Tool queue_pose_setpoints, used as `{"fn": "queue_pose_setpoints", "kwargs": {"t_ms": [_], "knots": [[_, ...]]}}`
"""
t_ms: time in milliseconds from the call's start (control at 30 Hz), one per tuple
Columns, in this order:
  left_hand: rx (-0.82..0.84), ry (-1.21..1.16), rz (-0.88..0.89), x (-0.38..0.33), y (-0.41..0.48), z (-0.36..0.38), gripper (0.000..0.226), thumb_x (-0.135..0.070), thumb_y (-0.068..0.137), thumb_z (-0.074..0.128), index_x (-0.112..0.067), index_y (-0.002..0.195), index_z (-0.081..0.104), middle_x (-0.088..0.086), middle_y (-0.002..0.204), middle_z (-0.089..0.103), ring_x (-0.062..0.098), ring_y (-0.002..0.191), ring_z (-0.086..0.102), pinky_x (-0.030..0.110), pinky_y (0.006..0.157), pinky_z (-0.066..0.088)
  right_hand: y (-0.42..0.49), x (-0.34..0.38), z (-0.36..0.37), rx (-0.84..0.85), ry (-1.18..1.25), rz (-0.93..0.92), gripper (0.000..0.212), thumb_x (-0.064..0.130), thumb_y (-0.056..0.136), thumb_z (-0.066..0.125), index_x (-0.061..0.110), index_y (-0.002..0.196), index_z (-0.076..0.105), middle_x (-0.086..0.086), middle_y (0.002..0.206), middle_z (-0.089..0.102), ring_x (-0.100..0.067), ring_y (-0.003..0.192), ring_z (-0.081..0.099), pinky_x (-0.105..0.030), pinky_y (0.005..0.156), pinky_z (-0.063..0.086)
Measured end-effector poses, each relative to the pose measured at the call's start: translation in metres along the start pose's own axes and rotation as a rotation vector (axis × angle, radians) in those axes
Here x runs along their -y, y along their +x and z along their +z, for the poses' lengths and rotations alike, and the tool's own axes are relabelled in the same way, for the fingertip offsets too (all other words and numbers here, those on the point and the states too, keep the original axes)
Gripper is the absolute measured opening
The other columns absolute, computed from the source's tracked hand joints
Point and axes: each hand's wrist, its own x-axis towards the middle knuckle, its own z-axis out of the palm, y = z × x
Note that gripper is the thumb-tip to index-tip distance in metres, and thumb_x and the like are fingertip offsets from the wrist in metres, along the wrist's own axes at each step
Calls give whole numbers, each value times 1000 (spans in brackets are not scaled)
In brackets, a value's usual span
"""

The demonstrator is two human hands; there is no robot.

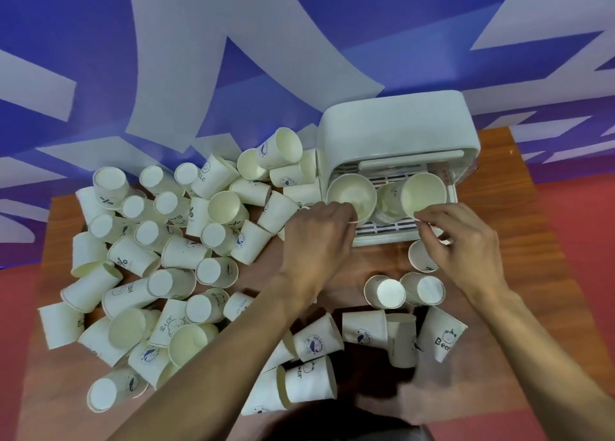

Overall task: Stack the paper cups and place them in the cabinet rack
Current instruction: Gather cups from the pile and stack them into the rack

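- Fingers (344,211) of the left hand (319,237) pinch the near rim of the left cup (349,189), which stands in the cabinet rack (396,124) right of centre.
- The right hand (466,241) pinches the rim of the right cup (426,191), tilted beside a third cup (387,202).
- Step in hand, as I judge it: seating cups in the rack.
- Next: release both rims, then gather and nest the loose cups (216,271) strewn on the table (519,227) at left.
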Motion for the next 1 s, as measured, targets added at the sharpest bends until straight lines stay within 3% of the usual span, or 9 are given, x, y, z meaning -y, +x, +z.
{"fn": "queue_pose_setpoints", "kwargs": {"t_ms": [167,333,500,667,833,1000], "knots": [[112,141,117,-5,12,18,10,-13,77,70,-19,74,62,-3,58,56,21,56,51,28,49,33,-1,-12,8,27,-4,25,11,10,90,71,12,99,77,1,98,70,-18,91,65,-37,67,55],[271,192,76,-9,24,31,24,3,57,72,-13,63,55,3,48,47,26,45,42,24,46,21,2,-28,22,97,9,44,15,20,92,70,15,104,76,3,104,72,-17,96,66,-39,73,56],[392,175,72,-7,31,51,30,-14,70,82,-13,55,56,6,47,52,28,45,52,24,45,25,10,-29,32,151,-11,29,18,25,92,69,20,107,76,4,102,71,-15,95,64,-33,68,57],[433,202,54,0,26,66,23,-26,95,59,-14,77,69,10,71,65,31,72,63,29,54,31,18,-30,38,317,-76,63,16,28,94,66,24,105,76,7,101,71,-20,97,63,-34,68,54],[491,221,-8,-1,27,70,24,-31,99,49,-20,101,71,9,91,67,30,88,62,29,62,34,28,-29,50,467,-64,164,22,39,96,58,31,107,75,11,108,69,-20,105,62,-39,79,53],[476,215,-4,0,29,71,22,-25,99,51,-14,107,69,11,94,67,30,92,61,31,62,33,37,-23,55,492,-95,208,21,40,96,57,33,104,75,12,109,70,-19,102,64,-39,78,52]]}}
